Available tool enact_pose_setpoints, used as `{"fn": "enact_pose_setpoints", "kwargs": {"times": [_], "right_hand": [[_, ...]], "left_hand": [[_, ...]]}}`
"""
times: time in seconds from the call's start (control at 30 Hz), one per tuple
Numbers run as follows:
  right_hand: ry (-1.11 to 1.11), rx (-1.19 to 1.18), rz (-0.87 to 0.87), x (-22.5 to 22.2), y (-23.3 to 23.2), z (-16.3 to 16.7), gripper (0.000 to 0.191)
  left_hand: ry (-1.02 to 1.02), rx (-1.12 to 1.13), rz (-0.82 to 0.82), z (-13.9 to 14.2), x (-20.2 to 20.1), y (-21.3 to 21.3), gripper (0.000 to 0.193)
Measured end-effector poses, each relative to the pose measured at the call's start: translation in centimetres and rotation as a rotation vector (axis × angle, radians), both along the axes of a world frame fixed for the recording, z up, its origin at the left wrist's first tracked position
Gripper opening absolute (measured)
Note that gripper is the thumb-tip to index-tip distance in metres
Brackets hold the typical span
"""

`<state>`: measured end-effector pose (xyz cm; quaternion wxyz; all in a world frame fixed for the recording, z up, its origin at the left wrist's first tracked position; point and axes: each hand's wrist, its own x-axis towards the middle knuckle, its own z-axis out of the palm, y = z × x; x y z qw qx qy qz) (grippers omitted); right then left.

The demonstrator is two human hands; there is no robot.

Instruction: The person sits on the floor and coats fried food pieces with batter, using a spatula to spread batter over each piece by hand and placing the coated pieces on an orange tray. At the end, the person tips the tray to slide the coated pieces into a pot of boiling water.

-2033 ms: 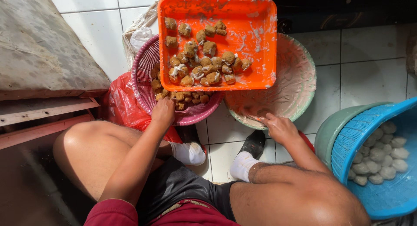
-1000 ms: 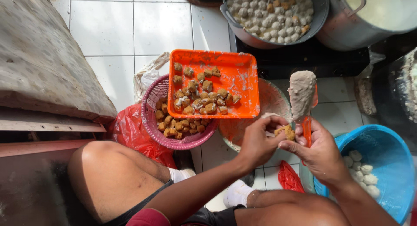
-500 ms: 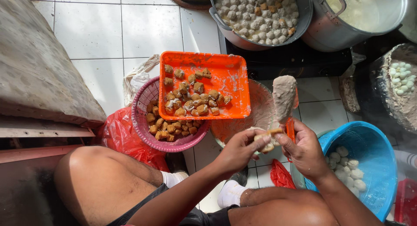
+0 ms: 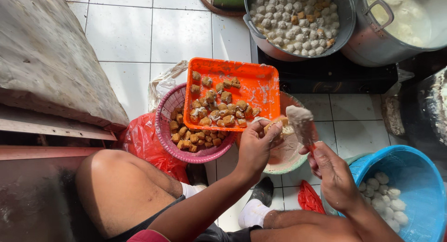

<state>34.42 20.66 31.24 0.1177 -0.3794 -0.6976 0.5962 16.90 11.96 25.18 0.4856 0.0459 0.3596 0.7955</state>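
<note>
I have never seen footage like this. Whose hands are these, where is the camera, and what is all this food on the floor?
The camera sits on a person's head and looks down, so you see their own knees and bare hands. The left hand holds a small brown piece of food. The right hand grips a red-handled utensil loaded with pale paste, right beside that piece. Below them is a shallow bowl. On the tiled floor, an orange tray of brown chunks rests across a pink basket holding more. A blue basket at the right holds pale balls. Above, a large pot is full of similar balls, next to a second pot.
</note>
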Motion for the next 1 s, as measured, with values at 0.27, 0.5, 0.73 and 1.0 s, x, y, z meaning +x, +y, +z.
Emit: {"fn": "enact_pose_setpoints", "kwargs": {"times": [0.27,0.5,0.73,1.0], "right_hand": [[-0.176,0.619,0.114,-1.8,-0.6,2.7,0.027],[-0.189,0.965,0.016,-1.3,-0.5,2.8,0.025],[-0.172,1.254,0.002,-0.8,-1.1,2.8,0.023],[-0.198,1.17,0.082,0.0,0.1,2.0,0.023]], "left_hand": [[-0.014,0.172,-0.097,1.8,0.3,-2.3,0.027],[-0.355,0.595,-0.152,2.4,-1.4,-3.8,0.069],[0.065,0.277,-0.146,3.2,-2.3,-3.6,0.097],[0.147,0.138,0.017,1.2,-3.0,-2.6,0.072]]}}
